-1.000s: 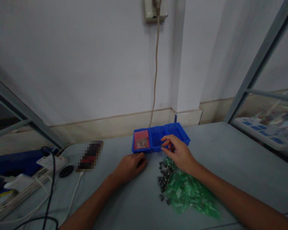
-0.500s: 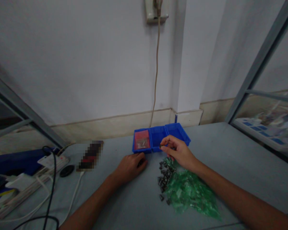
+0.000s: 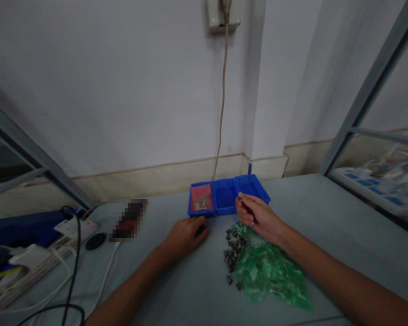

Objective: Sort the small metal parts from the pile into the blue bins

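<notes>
My right hand (image 3: 256, 216) is closed in a pinch on a small dark part (image 3: 240, 198), held at the near edge of the row of three blue bins (image 3: 226, 209). The left bin holds a red packet (image 3: 200, 197). My left hand (image 3: 187, 234) rests on the grey table with its fingers curled under, just in front of the left bin; what is under them is hidden. A heap of small dark parts (image 3: 233, 251) lies beside a pile of green plastic bags (image 3: 268, 271), below my right wrist.
A wall cable (image 3: 221, 113) drops from a socket to the table behind the bins. Power strips and tangled cables (image 3: 37, 262) crowd the left. A blurred dark object (image 3: 128, 220) lies left of the bins. A metal frame (image 3: 363, 99) and trays stand at right.
My right hand has drawn its fingers in and shifted slightly right, from over the middle bin toward the right bin, still pinching the small dark part. My left hand has stayed put.
</notes>
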Available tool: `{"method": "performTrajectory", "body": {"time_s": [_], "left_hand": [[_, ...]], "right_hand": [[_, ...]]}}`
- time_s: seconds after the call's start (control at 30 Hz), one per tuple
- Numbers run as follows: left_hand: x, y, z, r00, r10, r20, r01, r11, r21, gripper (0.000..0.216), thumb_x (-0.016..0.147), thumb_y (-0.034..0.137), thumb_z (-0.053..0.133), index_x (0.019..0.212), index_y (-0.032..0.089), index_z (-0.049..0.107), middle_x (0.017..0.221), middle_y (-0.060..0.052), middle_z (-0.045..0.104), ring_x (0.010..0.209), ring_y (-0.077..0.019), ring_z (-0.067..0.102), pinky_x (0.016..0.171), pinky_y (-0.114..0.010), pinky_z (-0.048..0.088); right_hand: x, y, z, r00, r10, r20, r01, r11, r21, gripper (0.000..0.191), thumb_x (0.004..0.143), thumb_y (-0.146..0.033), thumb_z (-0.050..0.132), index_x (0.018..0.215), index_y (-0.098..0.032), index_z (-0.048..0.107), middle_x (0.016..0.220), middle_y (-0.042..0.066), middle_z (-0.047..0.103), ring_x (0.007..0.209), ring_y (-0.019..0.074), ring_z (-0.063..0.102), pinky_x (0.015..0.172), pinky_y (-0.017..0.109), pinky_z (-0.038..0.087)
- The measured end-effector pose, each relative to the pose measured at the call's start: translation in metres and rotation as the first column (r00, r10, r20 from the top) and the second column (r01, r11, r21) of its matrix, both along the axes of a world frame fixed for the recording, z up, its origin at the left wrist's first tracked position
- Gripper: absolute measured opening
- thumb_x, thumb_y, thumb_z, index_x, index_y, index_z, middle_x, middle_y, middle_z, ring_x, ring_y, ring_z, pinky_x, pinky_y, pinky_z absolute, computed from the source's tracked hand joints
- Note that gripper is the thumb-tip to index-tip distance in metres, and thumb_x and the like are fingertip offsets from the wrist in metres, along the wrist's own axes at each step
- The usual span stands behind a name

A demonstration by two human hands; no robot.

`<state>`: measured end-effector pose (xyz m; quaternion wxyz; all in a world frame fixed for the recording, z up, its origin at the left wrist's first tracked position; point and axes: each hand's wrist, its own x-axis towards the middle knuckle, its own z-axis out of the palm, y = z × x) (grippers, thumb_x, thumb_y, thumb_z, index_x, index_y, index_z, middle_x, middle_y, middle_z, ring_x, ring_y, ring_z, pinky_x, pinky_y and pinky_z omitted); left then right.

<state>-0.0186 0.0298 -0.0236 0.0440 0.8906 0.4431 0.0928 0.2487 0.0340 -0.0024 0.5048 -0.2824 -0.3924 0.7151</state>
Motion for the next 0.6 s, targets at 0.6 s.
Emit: {"method": "performTrajectory", "body": {"time_s": [0.6], "left_hand": [[-0.0007,0.0002,-0.0014,1.000,-0.005,0.007,0.005,1.000,0.014,0.020,0.103,0.038,0.048,0.094,0.022,0.056,0.087,-0.001,0.069,0.073,-0.0175,0.064,0.065,-0.027,0.040]], "right_hand": [[-0.0005,0.0001,0.0009,0.876,-0.363,0.317,0.224,0.889,0.399,0.024,0.084,-0.038,0.075,0.100,-0.023,0.063,0.088,0.002,0.062,0.063,0.0137,0.050,0.045,0.023,0.038]]}}
